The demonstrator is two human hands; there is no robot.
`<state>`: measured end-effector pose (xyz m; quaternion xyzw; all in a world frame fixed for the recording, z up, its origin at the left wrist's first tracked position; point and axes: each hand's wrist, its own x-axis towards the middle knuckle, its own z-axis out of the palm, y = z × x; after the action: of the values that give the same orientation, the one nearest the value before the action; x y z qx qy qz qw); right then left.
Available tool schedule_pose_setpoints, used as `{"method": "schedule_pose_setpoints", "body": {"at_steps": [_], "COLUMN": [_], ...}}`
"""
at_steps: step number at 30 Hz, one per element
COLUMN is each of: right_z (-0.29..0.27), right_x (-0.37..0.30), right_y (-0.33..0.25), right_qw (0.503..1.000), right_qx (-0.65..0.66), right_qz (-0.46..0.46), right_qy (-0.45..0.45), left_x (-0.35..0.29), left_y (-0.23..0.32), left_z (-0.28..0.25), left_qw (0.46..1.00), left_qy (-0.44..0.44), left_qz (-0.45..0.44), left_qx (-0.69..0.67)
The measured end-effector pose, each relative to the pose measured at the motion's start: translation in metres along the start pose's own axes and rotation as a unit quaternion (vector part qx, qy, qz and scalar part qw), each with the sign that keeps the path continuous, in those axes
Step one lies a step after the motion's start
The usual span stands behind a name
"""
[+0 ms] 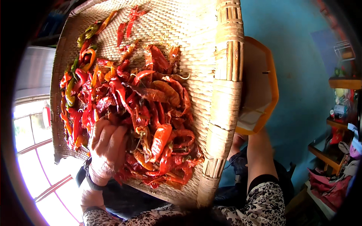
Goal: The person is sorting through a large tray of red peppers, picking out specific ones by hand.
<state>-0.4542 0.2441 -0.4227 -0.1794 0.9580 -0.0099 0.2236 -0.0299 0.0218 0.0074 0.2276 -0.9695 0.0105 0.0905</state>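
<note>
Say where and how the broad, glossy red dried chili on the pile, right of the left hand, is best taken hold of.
Probably around its middle, with the left grip coming from above to pinch its long sides: the broad, glossy red dried chili lies on top, its upper face uncovered, while other wrinkled red chilies crowd beside it.

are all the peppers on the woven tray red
No, a yellowish-green pepper lies at the left side of the pile, among red peppers on the woven tray.
</note>
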Motion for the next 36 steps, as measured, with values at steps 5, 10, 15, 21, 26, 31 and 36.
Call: {"method": "schedule_pose_setpoints", "body": {"at_steps": [5,10,15,21,26,31,36], "right_z": [-0.075,-0.2,-0.291,-0.326,-0.374,-0.427,-0.382], "right_x": [0.035,0.058,-0.023,-0.15,-0.216,-0.261,-0.225], "right_y": [0.006,-0.005,-0.071,-0.127,-0.172,-0.305,-0.45], "right_qw": [0.974,0.868,0.845,0.873,0.835,0.763,0.799], "right_qx": [0.058,0.308,0.37,0.086,0.127,0.039,-0.067], "right_qz": [-0.017,-0.105,-0.29,-0.46,-0.503,-0.627,-0.597], "right_qy": [0.22,0.375,0.256,0.14,0.182,0.151,0.035], "left_x": [0.001,-0.007,-0.01,-0.019,-0.034,-0.043,-0.044], "left_y": [-0.003,-0.01,-0.01,-0.007,-0.002,-0.008,-0.007], "left_z": [-0.001,0.007,-0.006,-0.014,-0.014,-0.003,-0.004], "left_qw": [0.999,0.996,0.997,0.992,0.992,0.99,0.998], "left_qy": [0.025,0.068,0.04,0.087,0.092,0.109,0.047], "left_qz": [0.02,0.051,0.056,0.062,0.058,0.036,0.017], "left_qx": [-0.032,-0.018,-0.016,-0.062,-0.065,-0.086,-0.045]}}
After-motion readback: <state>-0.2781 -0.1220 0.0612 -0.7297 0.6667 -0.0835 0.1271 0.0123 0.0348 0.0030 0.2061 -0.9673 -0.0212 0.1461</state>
